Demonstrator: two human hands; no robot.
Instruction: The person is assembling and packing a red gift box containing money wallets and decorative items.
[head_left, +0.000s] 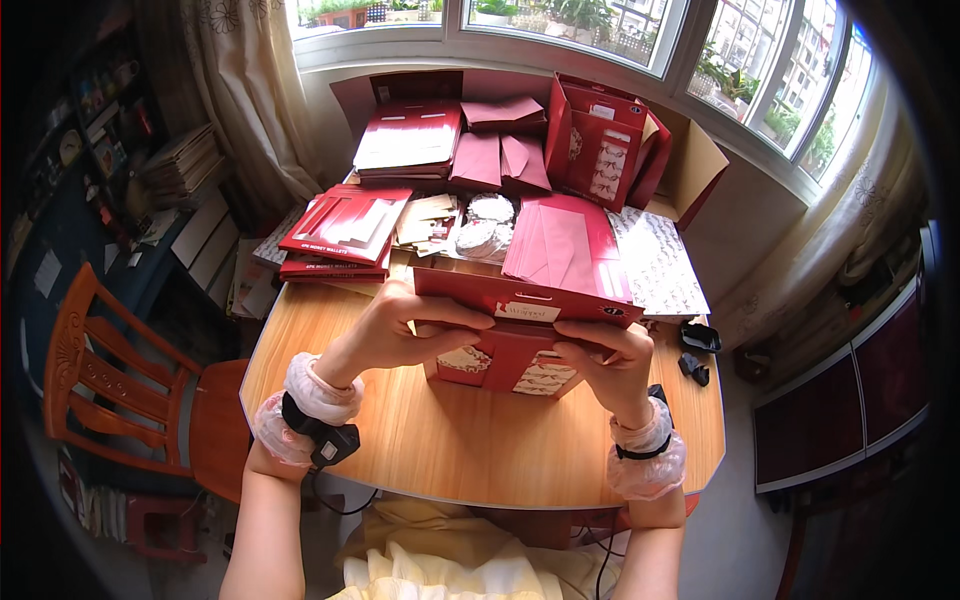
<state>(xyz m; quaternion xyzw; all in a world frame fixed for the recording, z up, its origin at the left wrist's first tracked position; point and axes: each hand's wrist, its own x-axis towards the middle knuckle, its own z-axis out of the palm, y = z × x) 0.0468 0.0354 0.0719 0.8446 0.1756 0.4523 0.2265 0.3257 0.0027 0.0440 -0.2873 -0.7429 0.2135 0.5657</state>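
A red cardboard money-wallet pack stands upright on the wooden table before me. Two cut-outs in its front show a lacy white piece and a patterned panel. My left hand pinches its top edge left of the middle, thumb in front. At the right of the same edge, my right hand grips with thumb and fingers. The upper flap rises above my fingers and bears a white label and a slot. Behind the pack lie pink-red envelopes, partly hidden by it.
Flat red wallet sleeves are stacked at the left, with white doilies to their right. Filled packs stand at the back right beside an open carton. Small black objects lie near the right edge. A wooden chair is at left.
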